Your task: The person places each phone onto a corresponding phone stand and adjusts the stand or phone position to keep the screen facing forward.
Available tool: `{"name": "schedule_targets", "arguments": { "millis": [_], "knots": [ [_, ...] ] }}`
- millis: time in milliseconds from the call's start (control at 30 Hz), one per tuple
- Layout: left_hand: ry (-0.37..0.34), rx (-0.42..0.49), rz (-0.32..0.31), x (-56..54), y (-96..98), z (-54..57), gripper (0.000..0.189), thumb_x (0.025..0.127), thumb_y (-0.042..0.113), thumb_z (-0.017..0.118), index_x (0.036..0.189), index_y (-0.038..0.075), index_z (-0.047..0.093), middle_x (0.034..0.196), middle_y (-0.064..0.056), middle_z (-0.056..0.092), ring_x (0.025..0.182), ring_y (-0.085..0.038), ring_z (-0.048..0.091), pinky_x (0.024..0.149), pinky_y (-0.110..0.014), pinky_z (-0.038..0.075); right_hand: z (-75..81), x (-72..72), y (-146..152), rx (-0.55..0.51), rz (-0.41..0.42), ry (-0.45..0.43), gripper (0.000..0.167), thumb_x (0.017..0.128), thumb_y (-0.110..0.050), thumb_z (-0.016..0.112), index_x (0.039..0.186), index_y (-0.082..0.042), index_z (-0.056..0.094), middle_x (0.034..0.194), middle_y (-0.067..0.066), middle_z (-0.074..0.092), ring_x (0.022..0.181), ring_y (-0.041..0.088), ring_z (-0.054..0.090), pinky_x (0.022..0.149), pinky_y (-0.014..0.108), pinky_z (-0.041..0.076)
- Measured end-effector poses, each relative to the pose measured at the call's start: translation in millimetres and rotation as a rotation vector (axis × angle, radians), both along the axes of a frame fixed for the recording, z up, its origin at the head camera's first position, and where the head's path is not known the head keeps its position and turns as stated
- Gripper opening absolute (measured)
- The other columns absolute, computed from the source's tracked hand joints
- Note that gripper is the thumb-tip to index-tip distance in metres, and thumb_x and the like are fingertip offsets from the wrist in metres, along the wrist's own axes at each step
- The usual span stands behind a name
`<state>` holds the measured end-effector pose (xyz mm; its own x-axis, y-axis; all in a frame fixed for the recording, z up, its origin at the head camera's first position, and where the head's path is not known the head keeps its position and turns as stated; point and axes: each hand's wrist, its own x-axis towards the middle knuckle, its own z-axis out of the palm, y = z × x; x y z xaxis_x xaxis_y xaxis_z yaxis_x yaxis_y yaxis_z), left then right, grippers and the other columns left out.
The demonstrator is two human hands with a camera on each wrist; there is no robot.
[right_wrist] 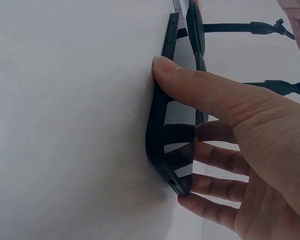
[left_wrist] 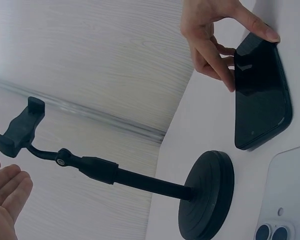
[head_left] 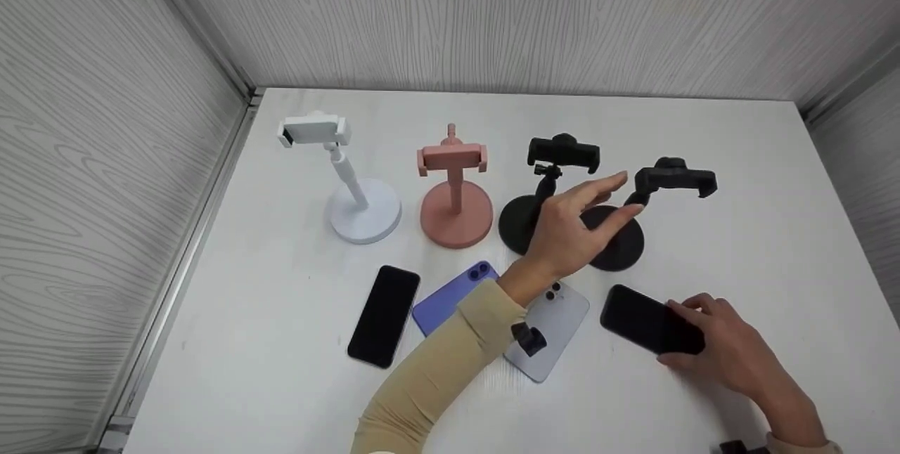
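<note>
My left hand [head_left: 571, 232] reaches up to the rightmost black phone stand [head_left: 678, 178], thumb and fingers spread apart beside its clamp. In the left wrist view, the clamp [left_wrist: 22, 127] lies close to the hand's fingers [left_wrist: 15, 197]; whether they touch it I cannot tell. At the right, my right hand [head_left: 728, 345] pinches a black smartphone [head_left: 636, 320] by its long edges, thumb on one and fingers on the other. This smartphone lies screen up, in front of the rightmost stand. The right wrist view shows the thumb [right_wrist: 182, 82] on its side edge.
Left of that stand are another black stand [head_left: 517, 225], a pink stand [head_left: 453, 215] and a white stand [head_left: 365, 211]. A second black phone [head_left: 383, 317], a purple phone [head_left: 450, 296] and a silver phone [head_left: 559, 331] lie nearer; my left arm partly covers the last two.
</note>
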<state>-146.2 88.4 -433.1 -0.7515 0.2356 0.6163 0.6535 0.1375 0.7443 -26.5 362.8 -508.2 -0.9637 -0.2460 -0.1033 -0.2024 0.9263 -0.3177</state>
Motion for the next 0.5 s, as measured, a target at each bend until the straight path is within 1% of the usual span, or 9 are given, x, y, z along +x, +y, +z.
{"name": "schedule_targets", "arguments": {
  "millis": [133, 300, 433, 500],
  "knots": [
    [-0.004, -0.005, -0.002, -0.9, 0.2, 0.4, 0.044, 0.095, 0.018, 0.08, 0.133, -0.001, 0.07, 0.133, -0.015, 0.075, 0.117, -0.024, 0.076, 0.104, -0.011, 0.054, -0.7, -0.6, 0.0, 0.001, -0.003, -0.007, 0.081, 0.069, -0.035, 0.099, 0.135, 0.002, 0.068, 0.121, 0.016, 0.066, 0.103, 0.03, 0.06, 0.08, 0.049, 0.058],
    [0.0, -0.012, 0.002, -2.0, 1.0, 1.2, 0.045, 0.095, 0.018, 0.08, 0.133, -0.002, 0.069, 0.133, -0.016, 0.075, 0.117, -0.024, 0.076, 0.104, -0.011, 0.054, -1.2, -2.2, 0.1, -0.006, -0.015, -0.042, 0.083, 0.069, -0.038, 0.099, 0.136, 0.0, 0.067, 0.121, 0.017, 0.064, 0.103, 0.03, 0.059, 0.081, 0.049, 0.058],
    [0.008, -0.025, 0.008, -2.0, 1.9, 3.6, 0.045, 0.095, 0.02, 0.08, 0.134, -0.001, 0.069, 0.133, -0.016, 0.075, 0.117, -0.022, 0.076, 0.104, -0.011, 0.054, -1.6, -3.6, 0.5, -0.013, -0.017, -0.051, 0.08, 0.068, -0.038, 0.1, 0.132, -0.002, 0.067, 0.116, 0.014, 0.064, 0.102, 0.027, 0.059, 0.08, 0.046, 0.057],
    [-0.001, -0.034, 0.008, -2.0, 2.2, 5.0, 0.046, 0.096, 0.021, 0.079, 0.135, -0.001, 0.068, 0.134, -0.015, 0.074, 0.118, -0.021, 0.076, 0.105, -0.01, 0.053, -1.8, -4.3, 0.1, -0.016, -0.016, -0.055, 0.08, 0.067, -0.039, 0.1, 0.13, -0.003, 0.067, 0.113, 0.013, 0.065, 0.101, 0.026, 0.059, 0.08, 0.046, 0.057]
  ]
}}
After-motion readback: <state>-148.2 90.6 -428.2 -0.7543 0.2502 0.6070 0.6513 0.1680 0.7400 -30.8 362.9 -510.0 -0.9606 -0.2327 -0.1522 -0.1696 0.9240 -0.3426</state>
